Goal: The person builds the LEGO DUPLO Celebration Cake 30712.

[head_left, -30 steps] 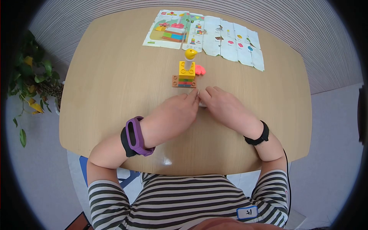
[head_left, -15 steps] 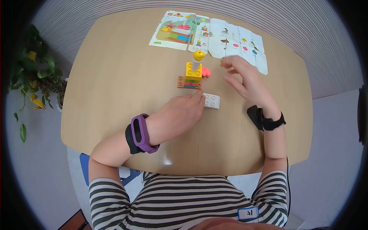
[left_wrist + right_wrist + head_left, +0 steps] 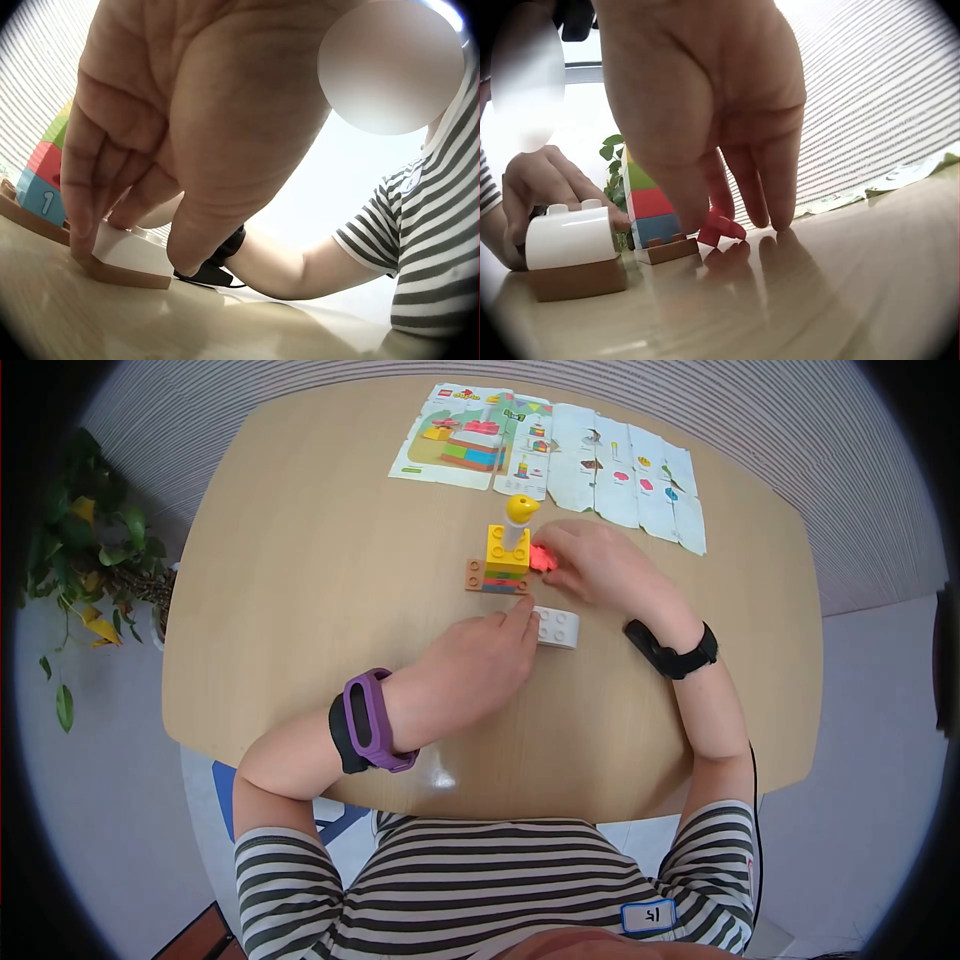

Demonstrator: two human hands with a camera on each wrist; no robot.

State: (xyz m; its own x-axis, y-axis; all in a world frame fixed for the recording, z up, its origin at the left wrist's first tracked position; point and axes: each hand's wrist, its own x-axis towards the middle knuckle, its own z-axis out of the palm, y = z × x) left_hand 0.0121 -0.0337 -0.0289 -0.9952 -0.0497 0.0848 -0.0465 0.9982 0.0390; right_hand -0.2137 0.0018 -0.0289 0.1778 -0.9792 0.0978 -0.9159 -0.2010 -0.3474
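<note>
My left hand (image 3: 478, 663) holds the left end of a white toy brick (image 3: 558, 628), thumb and fingertips at its two sides. The brick has rounded lower edges and sits on a brown base (image 3: 577, 281) on the table. With thumb and index finger, my right hand (image 3: 605, 565) pinches a pink lobed toy piece (image 3: 543, 559), which rests by the tower. The stacked-brick tower (image 3: 508, 547) is yellow, green, red and blue, the blue brick (image 3: 41, 196) bearing a "1". On top stands a white candle with a yellow flame (image 3: 521, 510); below is a brown plate (image 3: 474, 575).
A creased picture sheet (image 3: 570, 465) lies along the table's far side. The wooden table (image 3: 300, 550) has rounded corners. Beyond its left side stands a potted plant (image 3: 110, 560). A dark cable (image 3: 757, 830) runs beside my right arm.
My right hand has let go of the white brick, swung out to the right, then come back in to the pink piece. My left hand has stayed at the white brick.
</note>
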